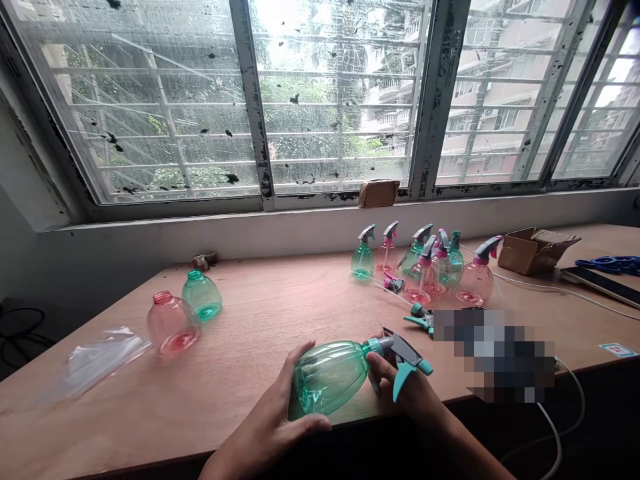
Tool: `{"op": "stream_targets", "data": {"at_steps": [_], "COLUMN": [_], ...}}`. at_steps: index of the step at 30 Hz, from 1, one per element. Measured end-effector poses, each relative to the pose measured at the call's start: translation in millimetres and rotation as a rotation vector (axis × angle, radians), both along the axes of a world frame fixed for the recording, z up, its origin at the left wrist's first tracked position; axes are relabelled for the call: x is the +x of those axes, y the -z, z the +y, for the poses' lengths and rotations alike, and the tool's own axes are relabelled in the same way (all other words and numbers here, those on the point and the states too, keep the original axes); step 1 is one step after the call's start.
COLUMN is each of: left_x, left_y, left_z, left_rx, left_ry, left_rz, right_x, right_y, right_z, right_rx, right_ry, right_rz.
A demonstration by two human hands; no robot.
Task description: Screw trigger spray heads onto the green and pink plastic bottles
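A green spray bottle (330,375) lies on its side near the front edge of the wooden table (260,333). My left hand (273,417) is wrapped round the bottle's wide base. My right hand (400,393) grips the neck below the grey and teal trigger head (406,358), which sits on the bottle's mouth. Two loose trigger heads, one teal (420,317) and one pink (394,283), lie just beyond my right hand.
Several finished pink and green spray bottles (425,267) stand at the back right. A capless pink bottle (171,325) and green bottle (202,295) stand at left beside a clear plastic bag (97,360). A cardboard box (533,249), cables and a blurred object (500,353) lie right.
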State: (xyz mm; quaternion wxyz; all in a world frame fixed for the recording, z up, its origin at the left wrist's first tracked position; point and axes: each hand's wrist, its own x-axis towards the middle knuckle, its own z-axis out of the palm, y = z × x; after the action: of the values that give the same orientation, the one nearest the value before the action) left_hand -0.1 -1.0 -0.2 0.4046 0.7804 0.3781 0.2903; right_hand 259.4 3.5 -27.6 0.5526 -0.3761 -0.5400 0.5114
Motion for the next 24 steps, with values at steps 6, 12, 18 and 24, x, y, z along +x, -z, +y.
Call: {"op": "stream_targets", "data": {"at_steps": [6,12,18,24], "left_x": [1.3,1.4,1.7,1.7], "left_y": [-9.8,-8.7,-6.6,-4.0], "left_z": [-6.5,-3.9,0.4,0.3], "left_rx": [-0.053,-0.079,-0.067,-0.045], "left_ry": [-0.021,-0.009,0.016,0.005], "left_rz": [-0.017,-0.023,-0.035,-0.023], "right_x": [0.4,0.1,-0.9,-1.5], "right_y": [-0.9,-1.7,-3.2,-7.0], "right_z": [-2.2,-1.4,-2.3,-2.9], "right_rx": [0.006,0.007,-0.019,-0.003], "right_ry": [0.0,0.005,0.031,0.034], "right_rz": [-0.009,-0.02,-0.005,-0.017]}}
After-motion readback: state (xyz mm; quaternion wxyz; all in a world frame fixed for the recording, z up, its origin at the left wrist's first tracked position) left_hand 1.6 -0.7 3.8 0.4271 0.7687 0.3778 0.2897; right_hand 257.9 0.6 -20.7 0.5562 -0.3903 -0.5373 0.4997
